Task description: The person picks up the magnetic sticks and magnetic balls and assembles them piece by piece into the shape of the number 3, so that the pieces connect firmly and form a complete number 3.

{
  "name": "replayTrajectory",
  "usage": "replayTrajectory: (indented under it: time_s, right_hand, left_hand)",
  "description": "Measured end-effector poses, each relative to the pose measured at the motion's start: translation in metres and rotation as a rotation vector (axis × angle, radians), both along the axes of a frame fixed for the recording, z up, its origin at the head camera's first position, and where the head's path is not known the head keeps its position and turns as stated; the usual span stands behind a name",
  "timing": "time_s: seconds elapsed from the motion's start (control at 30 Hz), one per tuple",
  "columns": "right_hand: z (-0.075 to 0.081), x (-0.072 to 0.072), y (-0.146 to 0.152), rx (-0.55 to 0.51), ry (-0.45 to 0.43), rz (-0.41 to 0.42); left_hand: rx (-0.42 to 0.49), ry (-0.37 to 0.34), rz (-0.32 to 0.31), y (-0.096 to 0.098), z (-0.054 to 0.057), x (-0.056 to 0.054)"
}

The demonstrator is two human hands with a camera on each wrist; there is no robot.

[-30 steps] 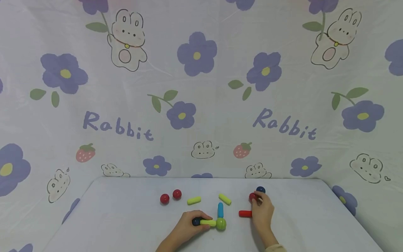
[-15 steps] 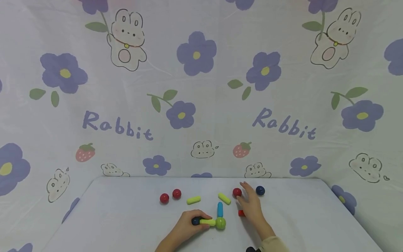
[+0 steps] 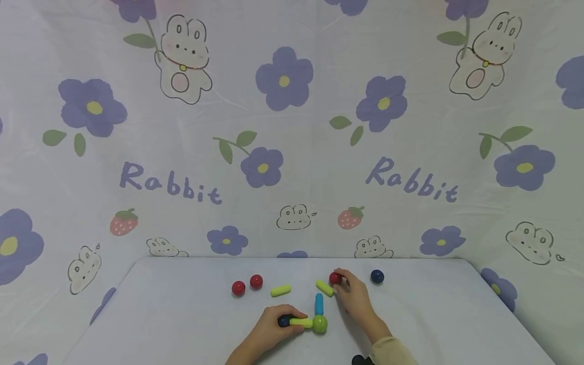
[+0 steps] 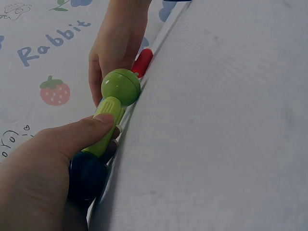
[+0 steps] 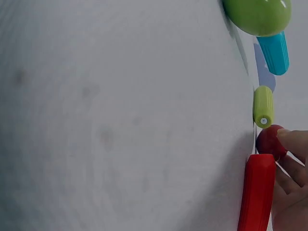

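Observation:
My left hand (image 3: 274, 327) pinches a yellow-green rod (image 3: 301, 322) between thumb and fingers. A dark blue ball (image 4: 87, 177) sits at the rod's near end, a green ball (image 3: 320, 324) at its far end. From the green ball a light blue rod (image 3: 319, 304) points toward the back of the table. My right hand (image 3: 358, 299) holds a red ball (image 3: 335, 278), thumb and fingers about it. Just left of that ball lies another yellow-green rod (image 3: 325, 288). A red rod (image 5: 258, 192) lies under the right hand, mostly hidden in the head view.
Two red balls, one left (image 3: 238, 288) and one right (image 3: 256, 281), lie at the back left. Near them is a loose yellow-green rod (image 3: 280, 290). A dark blue ball (image 3: 377, 276) stands right of the right hand. A patterned cloth (image 3: 292, 126) hangs behind the white table (image 3: 182, 314).
My right hand has moved left with the red ball, away from the dark blue ball at the back right. Its fingers, spread half a second ago, are closer round the ball. The left hand stays put.

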State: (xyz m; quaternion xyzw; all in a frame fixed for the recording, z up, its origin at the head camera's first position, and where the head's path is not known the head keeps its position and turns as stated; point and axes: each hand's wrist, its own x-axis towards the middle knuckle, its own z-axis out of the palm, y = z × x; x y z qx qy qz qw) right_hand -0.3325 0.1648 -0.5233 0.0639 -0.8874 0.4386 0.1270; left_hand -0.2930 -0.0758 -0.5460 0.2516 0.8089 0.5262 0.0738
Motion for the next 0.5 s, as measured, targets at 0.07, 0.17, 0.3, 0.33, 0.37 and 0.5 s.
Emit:
replayTrajectory:
  time_s: [0.07, 0.17, 0.3, 0.33, 0.37, 0.5]
  right_hand:
    - [0.0004, -0.0006, 0.0010, -0.036, -0.008, -0.024]
    - [0.0000, -0.0014, 0.0028, -0.082, -0.022, -0.049]
    - [-0.0009, -0.0006, 0.0047, -0.092, -0.032, -0.042]
    - [-0.0013, -0.0003, 0.0050, -0.083, -0.032, -0.034]
    - [-0.0016, 0.0001, 0.0053, -0.074, -0.029, -0.024]
    - [-0.0029, 0.0005, 0.0060, -0.068, 0.002, -0.019]
  left_hand:
    - [-0.003, 0.003, 0.001, 0.0001, -0.0003, -0.0002]
    - [-0.005, 0.007, 0.002, 0.0001, -0.0007, -0.0005]
    - [-0.002, 0.007, 0.002, 0.0003, -0.0003, -0.0002]
    - [-0.002, 0.006, 0.003, 0.0004, -0.0001, -0.0001]
    - [-0.002, 0.004, 0.004, 0.0004, -0.0001, 0.0000]
    - [-0.003, 0.006, 0.002, 0.0008, 0.0000, -0.0004]
